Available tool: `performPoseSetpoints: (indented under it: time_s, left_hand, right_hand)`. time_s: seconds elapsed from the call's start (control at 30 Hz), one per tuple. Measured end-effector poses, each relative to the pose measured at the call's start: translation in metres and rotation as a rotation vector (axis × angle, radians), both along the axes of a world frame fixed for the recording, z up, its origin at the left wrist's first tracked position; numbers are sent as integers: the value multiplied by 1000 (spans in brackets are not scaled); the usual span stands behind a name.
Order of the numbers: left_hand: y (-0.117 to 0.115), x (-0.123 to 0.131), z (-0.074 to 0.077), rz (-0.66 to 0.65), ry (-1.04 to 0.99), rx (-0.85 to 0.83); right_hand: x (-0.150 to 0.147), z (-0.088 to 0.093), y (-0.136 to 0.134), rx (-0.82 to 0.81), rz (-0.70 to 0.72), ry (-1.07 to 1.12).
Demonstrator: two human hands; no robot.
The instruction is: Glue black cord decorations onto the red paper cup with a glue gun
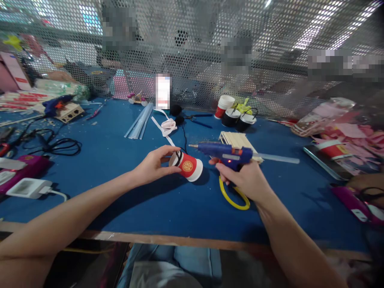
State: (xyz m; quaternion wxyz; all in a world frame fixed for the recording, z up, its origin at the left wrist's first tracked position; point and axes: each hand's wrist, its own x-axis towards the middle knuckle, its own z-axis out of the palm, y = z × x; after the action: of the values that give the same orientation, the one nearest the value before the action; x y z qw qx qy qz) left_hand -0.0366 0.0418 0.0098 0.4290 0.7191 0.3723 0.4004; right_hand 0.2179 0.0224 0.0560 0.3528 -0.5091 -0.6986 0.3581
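Observation:
My left hand (156, 162) grips a red and white paper cup (192, 168) by its open end, thumb and fingers on either side. The cup lies tilted on its side, its base toward the right. A black band or cord shows at the cup's rim, and part of the opening is hidden by my fingers. In my right hand (244, 176) is a blue hot glue gun (222, 150), its nozzle pointing left above the cup. A clear glue stick (277, 158) sticks out of its back, and a small light glows on it. Yellow-handled scissors (234, 199) lie under my right hand.
Behind the cup are white ribbon (168, 125), glue sticks (141, 122), pliers (198, 119) and wooden sticks (240, 141). Several cups (231, 117) stand at the back right. Purple power strips (27, 170) and cables lie left. Perforated metal mesh (192, 52) borders the table.

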Motion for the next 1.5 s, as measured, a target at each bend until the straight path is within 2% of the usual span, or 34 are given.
performPoseSetpoints:
  time_s: [0.13,0.3,0.37,0.57,0.7,1.1,1.5]
  left_hand:
    - [3,-1,-2,-5,-6,-6]
    - [5,-1,-4,4,2,19]
    - [5,-2,-5,3,8,26]
    - [6,-1,-4,6,11,30]
    - [6,-1,-4,14,31,41]
    - [6,-2,-5,9,26,54]
    - [7,-2,-8,-6,34,76]
  right_hand:
    - [-7,-11,-6,142,-26,-208]
    - [-3,-14,-8,378,76,-396]
    - [-2,-15,-9,421,85,-423]
    - [-11,-15,-14,336,38,-316]
    - [-13,-14,-17,275,59,-298]
    - [-13,-17,-20,307,7,-354]
    - [-14,-13,-22,306,36,-398]
